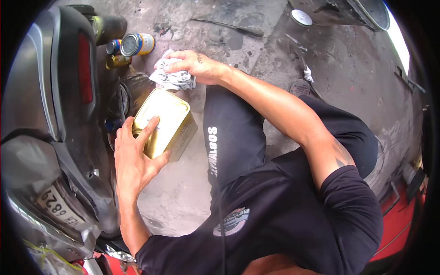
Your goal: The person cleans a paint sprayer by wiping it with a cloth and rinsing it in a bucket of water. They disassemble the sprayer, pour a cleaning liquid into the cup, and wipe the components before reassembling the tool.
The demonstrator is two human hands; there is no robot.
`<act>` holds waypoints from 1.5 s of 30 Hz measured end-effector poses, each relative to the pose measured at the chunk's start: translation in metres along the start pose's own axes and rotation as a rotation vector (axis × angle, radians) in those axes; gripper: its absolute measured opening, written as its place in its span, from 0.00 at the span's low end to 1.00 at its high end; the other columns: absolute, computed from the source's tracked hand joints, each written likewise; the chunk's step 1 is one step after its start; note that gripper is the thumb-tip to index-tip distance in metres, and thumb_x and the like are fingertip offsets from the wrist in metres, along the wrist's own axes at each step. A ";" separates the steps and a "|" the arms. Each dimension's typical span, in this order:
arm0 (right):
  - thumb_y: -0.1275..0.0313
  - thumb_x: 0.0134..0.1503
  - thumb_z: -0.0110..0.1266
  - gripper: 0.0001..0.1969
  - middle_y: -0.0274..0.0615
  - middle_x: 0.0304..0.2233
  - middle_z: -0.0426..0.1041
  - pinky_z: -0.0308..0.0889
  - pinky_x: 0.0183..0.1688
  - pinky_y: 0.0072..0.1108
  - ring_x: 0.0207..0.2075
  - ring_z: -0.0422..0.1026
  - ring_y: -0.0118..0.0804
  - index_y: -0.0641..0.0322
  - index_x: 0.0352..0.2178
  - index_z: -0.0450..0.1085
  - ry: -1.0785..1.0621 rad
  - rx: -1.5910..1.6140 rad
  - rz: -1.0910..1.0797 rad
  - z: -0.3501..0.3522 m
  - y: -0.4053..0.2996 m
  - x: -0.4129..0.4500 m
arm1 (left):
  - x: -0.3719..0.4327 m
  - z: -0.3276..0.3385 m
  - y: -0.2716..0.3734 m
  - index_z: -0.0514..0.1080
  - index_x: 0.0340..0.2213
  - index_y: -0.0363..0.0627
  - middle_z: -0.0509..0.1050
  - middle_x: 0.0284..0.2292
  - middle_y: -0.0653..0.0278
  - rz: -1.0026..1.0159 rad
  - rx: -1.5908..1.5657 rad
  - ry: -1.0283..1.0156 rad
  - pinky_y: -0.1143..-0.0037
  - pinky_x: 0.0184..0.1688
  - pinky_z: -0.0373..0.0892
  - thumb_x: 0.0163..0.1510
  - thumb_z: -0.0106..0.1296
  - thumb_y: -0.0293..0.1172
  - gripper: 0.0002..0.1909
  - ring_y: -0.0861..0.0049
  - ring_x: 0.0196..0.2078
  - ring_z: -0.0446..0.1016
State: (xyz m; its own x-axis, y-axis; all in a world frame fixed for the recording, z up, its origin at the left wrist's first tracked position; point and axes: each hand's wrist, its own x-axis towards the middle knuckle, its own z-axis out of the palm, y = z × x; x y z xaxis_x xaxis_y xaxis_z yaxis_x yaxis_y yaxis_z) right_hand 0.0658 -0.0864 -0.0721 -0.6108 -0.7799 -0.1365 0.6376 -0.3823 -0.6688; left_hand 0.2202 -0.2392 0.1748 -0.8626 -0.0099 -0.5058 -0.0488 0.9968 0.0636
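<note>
My left hand (134, 156) grips a gold rectangular metal can (164, 117) at its near end. The thumb lies on the side and the fingers spread over the lid face, around a round opening that they partly cover. The can is tilted above the floor. Just beyond its far end, my right hand (197, 65) holds a crumpled white cloth or paper wad (173, 74), bunched under the fingers. The wad shows dark smudges or print. Whether it touches the can's edge, I cannot tell.
A grey car bumper (74, 113) with a red reflector borders the left side. Beyond my hands lie a blue-and-yellow tin (139, 44), a smaller gold can (118, 62) and a screwdriver-like tool (245, 30). A round white lid (301, 18) sits near a large drum (343, 13).
</note>
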 end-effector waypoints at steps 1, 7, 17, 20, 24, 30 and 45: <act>0.69 0.64 0.61 0.20 0.41 0.49 0.81 0.71 0.57 0.24 0.50 0.78 0.30 0.67 0.55 0.74 0.041 0.050 -0.027 -0.005 -0.005 -0.001 | 0.008 -0.008 0.003 0.75 0.61 0.58 0.65 0.62 0.34 0.013 -0.013 0.001 0.57 0.64 0.65 0.40 0.72 0.39 0.42 0.45 0.62 0.67; 0.68 0.66 0.56 0.19 0.42 0.48 0.82 0.78 0.49 0.28 0.48 0.81 0.34 0.65 0.55 0.73 0.227 0.117 -0.167 -0.056 -0.053 -0.020 | 0.036 -0.065 0.042 0.75 0.61 0.56 0.67 0.59 0.34 0.098 0.097 0.022 0.58 0.63 0.67 0.40 0.72 0.42 0.43 0.45 0.59 0.69; 0.69 0.70 0.53 0.17 0.44 0.50 0.80 0.79 0.53 0.31 0.49 0.81 0.35 0.64 0.57 0.71 0.389 0.269 -0.490 -0.105 -0.128 -0.049 | 0.113 -0.136 0.111 0.74 0.62 0.66 0.68 0.60 0.40 0.389 0.452 0.460 0.59 0.64 0.66 0.43 0.67 0.39 0.41 0.48 0.58 0.69; 0.66 0.72 0.52 0.18 0.42 0.51 0.79 0.77 0.55 0.27 0.51 0.80 0.33 0.66 0.57 0.71 0.383 0.360 -0.439 -0.100 -0.125 -0.041 | 0.168 -0.115 0.114 0.74 0.62 0.68 0.67 0.60 0.42 0.424 0.617 0.489 0.58 0.60 0.67 0.43 0.67 0.38 0.41 0.49 0.56 0.70; 0.64 0.71 0.54 0.18 0.42 0.47 0.81 0.77 0.52 0.27 0.47 0.81 0.34 0.67 0.53 0.74 0.406 0.406 -0.461 -0.102 -0.114 -0.027 | 0.219 -0.084 0.114 0.72 0.62 0.69 0.65 0.58 0.42 0.544 0.852 0.590 0.55 0.56 0.66 0.46 0.66 0.34 0.39 0.48 0.56 0.69; 0.61 0.71 0.55 0.18 0.44 0.45 0.82 0.79 0.51 0.30 0.45 0.82 0.36 0.67 0.50 0.75 0.439 0.565 -0.325 -0.119 -0.098 -0.012 | 0.242 -0.066 0.116 0.71 0.61 0.60 0.65 0.61 0.42 0.553 1.114 0.642 0.55 0.59 0.62 0.54 0.58 0.31 0.31 0.49 0.58 0.67; 0.69 0.67 0.58 0.14 0.44 0.45 0.82 0.78 0.51 0.30 0.45 0.82 0.37 0.67 0.50 0.75 0.448 0.494 -0.370 -0.136 -0.082 -0.001 | 0.235 -0.058 0.137 0.67 0.64 0.54 0.65 0.61 0.44 0.549 1.343 0.637 0.53 0.62 0.60 0.59 0.54 0.36 0.31 0.50 0.60 0.66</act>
State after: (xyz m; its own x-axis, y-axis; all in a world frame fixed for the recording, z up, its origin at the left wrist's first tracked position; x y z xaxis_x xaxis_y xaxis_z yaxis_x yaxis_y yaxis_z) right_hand -0.0495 0.0132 -0.1167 -0.8905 -0.3227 -0.3208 0.4260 -0.8390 -0.3386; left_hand -0.0183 -0.1093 0.1147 -0.7024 0.6743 -0.2279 0.4915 0.2278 -0.8406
